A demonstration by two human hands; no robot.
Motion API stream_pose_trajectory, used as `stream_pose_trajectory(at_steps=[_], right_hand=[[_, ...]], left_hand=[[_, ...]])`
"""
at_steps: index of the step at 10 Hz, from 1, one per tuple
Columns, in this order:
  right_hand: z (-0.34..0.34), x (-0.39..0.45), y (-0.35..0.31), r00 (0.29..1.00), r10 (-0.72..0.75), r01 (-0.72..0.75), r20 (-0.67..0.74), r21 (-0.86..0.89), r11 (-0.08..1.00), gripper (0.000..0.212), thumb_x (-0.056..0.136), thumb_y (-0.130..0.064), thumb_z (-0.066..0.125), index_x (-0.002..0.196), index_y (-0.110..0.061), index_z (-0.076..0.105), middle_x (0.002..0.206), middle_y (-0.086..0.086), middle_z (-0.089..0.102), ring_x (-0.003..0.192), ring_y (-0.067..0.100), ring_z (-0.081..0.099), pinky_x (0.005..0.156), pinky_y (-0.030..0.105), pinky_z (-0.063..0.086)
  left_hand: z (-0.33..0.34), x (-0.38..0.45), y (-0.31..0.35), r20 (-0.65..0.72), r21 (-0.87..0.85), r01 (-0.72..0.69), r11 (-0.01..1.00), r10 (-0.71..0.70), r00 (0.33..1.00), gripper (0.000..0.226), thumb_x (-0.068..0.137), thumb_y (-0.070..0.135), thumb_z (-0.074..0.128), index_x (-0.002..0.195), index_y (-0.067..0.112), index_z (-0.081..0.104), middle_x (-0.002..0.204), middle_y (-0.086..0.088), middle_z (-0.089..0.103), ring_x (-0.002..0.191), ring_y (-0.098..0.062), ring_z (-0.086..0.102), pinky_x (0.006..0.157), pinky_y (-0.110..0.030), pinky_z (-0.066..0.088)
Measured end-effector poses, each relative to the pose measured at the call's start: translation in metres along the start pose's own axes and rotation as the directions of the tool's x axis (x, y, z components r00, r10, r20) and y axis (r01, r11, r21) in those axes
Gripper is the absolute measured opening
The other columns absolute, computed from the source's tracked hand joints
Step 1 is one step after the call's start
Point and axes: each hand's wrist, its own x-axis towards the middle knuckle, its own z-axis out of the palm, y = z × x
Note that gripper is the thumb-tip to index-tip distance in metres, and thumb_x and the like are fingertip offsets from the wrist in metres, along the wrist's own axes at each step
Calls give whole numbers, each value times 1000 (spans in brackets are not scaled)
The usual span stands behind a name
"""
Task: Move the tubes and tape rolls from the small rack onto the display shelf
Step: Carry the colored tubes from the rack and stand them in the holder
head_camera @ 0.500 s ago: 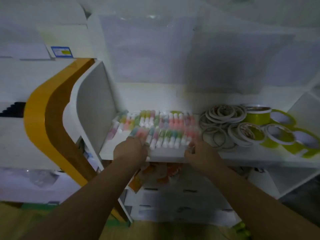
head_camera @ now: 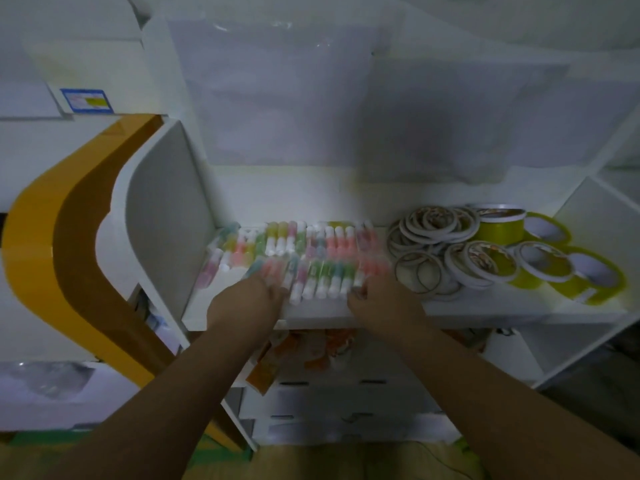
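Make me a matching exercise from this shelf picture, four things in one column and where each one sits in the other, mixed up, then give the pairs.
Things:
1. tubes
2. white tape rolls
3. yellow-green tape rolls
4. left hand

Places:
A. far right of the display shelf
B. left part of the shelf, in rows
C. at the near left end of the tubes
D. piled at mid-shelf

Pairs: 1-B, 2-D, 3-A, 4-C

Translucent plastic tubes (head_camera: pixel 294 258) lie on a smooth matt white shelf (head_camera: pixel 485 306).

The room is dim. A white back wall (head_camera: pixel 311 109) — an orange curved panel (head_camera: pixel 38 244) on the left, white boxes (head_camera: pixel 346 407) down low.
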Motion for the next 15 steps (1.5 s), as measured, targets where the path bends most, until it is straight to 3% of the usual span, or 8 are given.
stream_pose_trajectory(at_steps=[1,2,4,7,10,12,14,15], right_hand=[[6,11,-13,998,33,-35,-52,-39,999,31,91,-45,50,77,-18,58,77,-1,56,76,18,57,68,30,50],[8,12,-24,998,28,-32,-47,-86,996,33,93,-46,48,87,-17,62,86,0,62,83,19,61,77,34,55],[15,20,-32,994,46,-47,-95,-15,999,39,91,-41,46,118,-18,62,117,5,64,107,25,61,92,39,52],[7,25,-39,964,262,-264,34,174,949,47,79,-37,64,123,-22,59,117,5,63,98,22,58,89,37,53],[1,25,-41,935,341,-355,99,309,882,41,85,-33,64,117,-6,64,112,10,64,89,21,58,74,30,48],[-5,16,-38,943,321,-322,92,499,804,27,86,-39,67,78,-15,57,74,1,55,63,16,50,66,29,42],[-16,-9,-39,958,282,-238,50,691,683,31,86,-32,68,66,-15,51,57,1,43,51,17,42,54,27,34],[-21,-30,-39,965,230,-251,127,708,661,27,89,-31,63,70,-15,51,65,5,46,57,18,44,60,31,36]], left_hand=[[-3,0,-4,8,-116,73,991,-72,997,35,98,41,38,112,14,54,76,-2,48,78,-21,54,69,-39,48],[1,-6,-14,-26,-211,-27,977,22,999,33,97,28,48,126,12,44,108,-8,53,95,-22,56,75,-32,49],[0,-1,-26,14,-464,95,881,-100,995,38,97,43,36,79,17,57,74,-3,60,68,-18,56,62,-32,44],[-14,-13,-35,199,-800,223,556,-105,974,34,97,38,44,90,11,64,75,0,72,66,-21,60,64,-30,48],[-23,-24,-39,262,-869,253,426,-39,964,31,100,30,43,97,7,63,80,-3,72,52,-14,52,46,-19,39],[-20,-28,-31,293,-870,276,409,-21,956,28,102,31,41,111,11,58,87,-3,72,55,-16,52,51,-24,38],[-23,-36,-21,386,-902,370,221,36,922,24,102,33,45,114,16,57,86,-4,75,51,-10,51,44,-22,39],[-20,-43,-19,466,-881,452,143,93,880,22,98,40,50,113,24,58,92,3,76,68,-13,60,55,-26,43]])
